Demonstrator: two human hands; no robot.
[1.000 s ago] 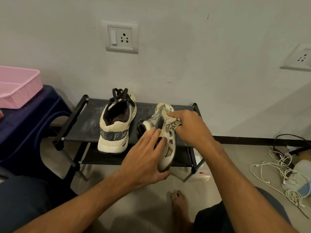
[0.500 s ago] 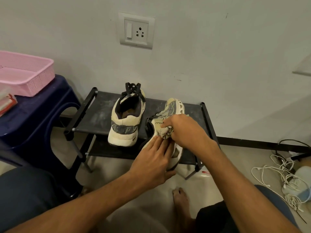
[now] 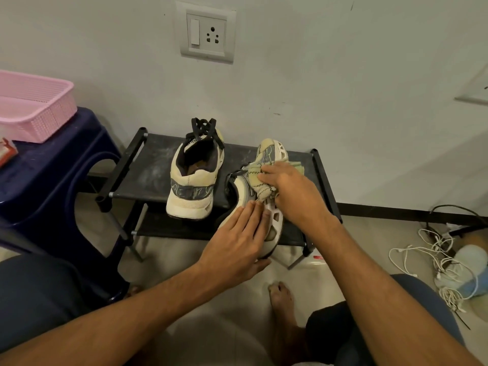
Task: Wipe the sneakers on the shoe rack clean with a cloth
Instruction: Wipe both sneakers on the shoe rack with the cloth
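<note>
- Two sneakers are sitting on the rack's (image 3: 148, 165) top shelf, and the wiping is looking partway done, as I judge it.
- Right sneaker (image 3: 273, 151) is lying tipped on its side at the shelf's right end, heel hanging over the near edge, and is getting wiped now.
- Left sneaker (image 3: 194, 180) is standing upright, heel nearest, with neither hand touching it. I cannot tell if it is already wiped.
- Right hand (image 3: 293, 191) is gripping the bunched cloth (image 3: 260, 180), fingers curled round it, pressing it onto the tipped shoe's upper.
- Left hand (image 3: 237, 241) is steadying that shoe's near end, fingers straight and together on its side, thumb hooking under the heel.
</note>
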